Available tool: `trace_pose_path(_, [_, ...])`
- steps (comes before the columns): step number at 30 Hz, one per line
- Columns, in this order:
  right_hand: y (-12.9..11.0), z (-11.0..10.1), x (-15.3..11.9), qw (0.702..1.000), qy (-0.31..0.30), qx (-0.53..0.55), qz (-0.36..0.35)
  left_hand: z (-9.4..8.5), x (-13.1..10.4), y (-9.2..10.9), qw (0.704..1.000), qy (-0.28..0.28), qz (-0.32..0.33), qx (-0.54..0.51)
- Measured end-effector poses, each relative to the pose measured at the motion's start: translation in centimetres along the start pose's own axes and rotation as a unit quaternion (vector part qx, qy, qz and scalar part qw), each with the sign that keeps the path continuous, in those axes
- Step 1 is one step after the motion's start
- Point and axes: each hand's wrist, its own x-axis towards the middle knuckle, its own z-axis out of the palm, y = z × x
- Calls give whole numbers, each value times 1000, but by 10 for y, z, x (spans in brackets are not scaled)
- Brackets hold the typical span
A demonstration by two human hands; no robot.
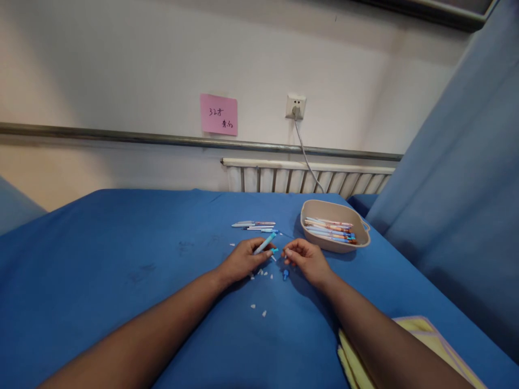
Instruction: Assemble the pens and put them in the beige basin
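My left hand (245, 258) is closed around a pale pen with a turquoise end (265, 243), tilted up to the right. A small turquoise piece (274, 250) shows at its fingertips. Just to the right, my right hand (306, 258) has its thumb and fingers pinched together; what they hold is too small to make out. Below, between the hands, lies a small blue piece (286, 275). Several small white pieces (264, 313) are scattered on the blue cloth. Beyond the hands, several pens (253, 223) lie side by side.
A beige basket (329, 204) holding several pens stands at the back right of the blue-covered table (121, 232). A yellow cloth (421, 327) lies at the front right, partly under my right forearm. Behind are a radiator (279, 178) and a plugged-in cable (307, 156); a blue curtain (454, 189) hangs right.
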Motion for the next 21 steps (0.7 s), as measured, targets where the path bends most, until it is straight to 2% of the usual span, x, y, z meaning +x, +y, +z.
trace_pose_path(3, [-4, 0, -1, 1000, -2, 22, -10, 0, -1, -1, 1000, -19, 6, 15])
trace_pose_path(7, [-11, 0, -3, 998, 37, 29, -34, -3, -4, -1, 993, -54, 33, 102])
trace_pose_path(10, [-17, 0, -4, 997, 49, 33, -42, -4, -5, 1, 983, -57, 59, 163])
trace_pose_path(17, [-19, 2, -7, 996, 55, -43, -61, -4, -6, 9, 958, -74, 89, 262])
trace_pose_path(21, [-18, 0, -7, 989, 65, -100, -87, -4, -9, 13, 945, -84, 82, 305])
